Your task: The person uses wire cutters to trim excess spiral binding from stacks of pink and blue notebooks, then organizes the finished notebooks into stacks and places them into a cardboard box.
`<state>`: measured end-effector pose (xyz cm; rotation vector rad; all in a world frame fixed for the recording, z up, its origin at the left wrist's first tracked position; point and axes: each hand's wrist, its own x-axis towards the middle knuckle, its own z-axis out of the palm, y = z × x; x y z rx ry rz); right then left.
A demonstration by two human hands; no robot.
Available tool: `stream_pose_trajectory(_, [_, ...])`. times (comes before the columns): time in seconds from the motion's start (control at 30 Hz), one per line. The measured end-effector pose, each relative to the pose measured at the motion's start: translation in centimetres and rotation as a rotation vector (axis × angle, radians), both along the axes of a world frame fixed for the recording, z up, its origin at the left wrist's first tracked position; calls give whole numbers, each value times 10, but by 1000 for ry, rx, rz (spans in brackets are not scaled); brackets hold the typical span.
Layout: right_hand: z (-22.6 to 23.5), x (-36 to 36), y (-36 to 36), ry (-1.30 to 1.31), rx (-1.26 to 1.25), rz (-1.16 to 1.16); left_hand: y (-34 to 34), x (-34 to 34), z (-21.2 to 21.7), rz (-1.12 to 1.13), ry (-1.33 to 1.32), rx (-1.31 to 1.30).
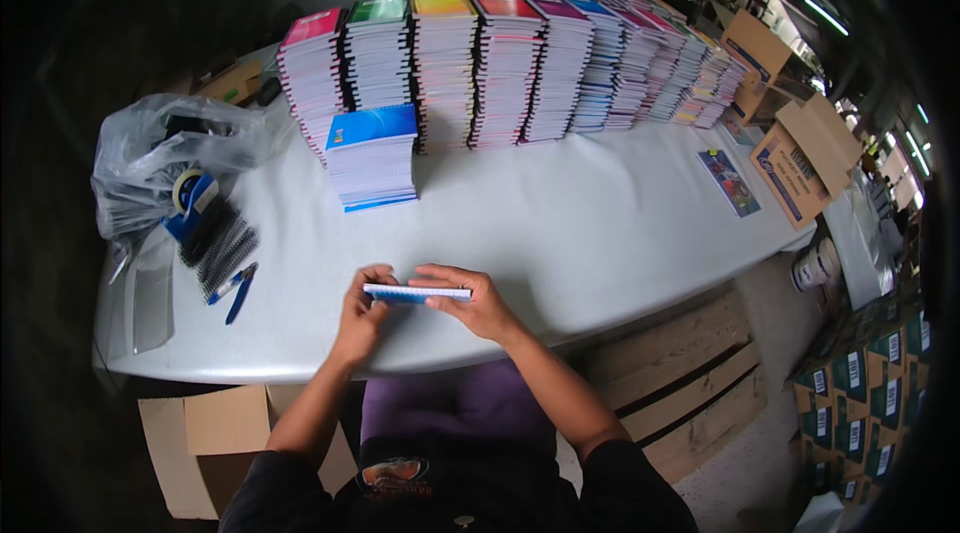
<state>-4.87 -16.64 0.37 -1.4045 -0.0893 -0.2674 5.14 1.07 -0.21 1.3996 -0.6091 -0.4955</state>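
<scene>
Both my hands hold one thin blue-covered notebook (pixel 415 293) edge-on, just above the near part of the white table (pixel 600 223). My left hand (pixel 362 311) pinches its left end and my right hand (pixel 476 301) grips its right end from above. Further back on the table sits a short stack of blue notebooks (pixel 372 155). Behind that runs a long row of tall notebook stacks (pixel 510 68) with pink, green, yellow, red and purple covers.
At the left lie a clear plastic bag (pixel 160 148), a tape roll (pixel 192 191), black spiral bindings (pixel 222 251) and a blue pen (pixel 240 293). A single booklet (pixel 730 183) lies at right. Cardboard boxes (pixel 800 158) stand right, another (pixel 215 443) under the table, wooden pallets (pixel 690 383) below. A person sits behind the table's far edge.
</scene>
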Motion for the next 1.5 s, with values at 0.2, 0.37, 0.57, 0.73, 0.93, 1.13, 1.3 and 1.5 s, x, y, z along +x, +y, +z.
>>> stream_pose_trajectory(0.2, [-22, 1, 9, 17, -124, -78, 42, 32, 2, -3, -745, 496])
stream_pose_trajectory(0.37, [-28, 3, 8, 108, -193, -55, 126, 184, 8, 1063, -1242, 1070])
stream_pose_trajectory(0.57, [-24, 5, 13, -10, -214, -136, 142, 180, -15, 802, -870, 1279])
stream_pose_trajectory(0.73, [-28, 0, 11, -47, -211, -74, 147, 179, -11, 883, -991, 1057])
stream_pose_trajectory(0.93, [-30, -2, 6, -29, -201, -71, 164, 157, 5, 533, -895, 1165])
stream_pose_trajectory(1.13, [-32, -1, 11, -20, -175, -71, 174, 176, 17, 551, -889, 1177])
stream_pose_trajectory(1.3, [-27, -3, 14, -45, -181, -107, 173, 184, 16, 459, -783, 1056])
stream_pose_trajectory(1.5, [-24, -2, 16, -32, -195, -102, 165, 183, 26, 326, -710, 1309])
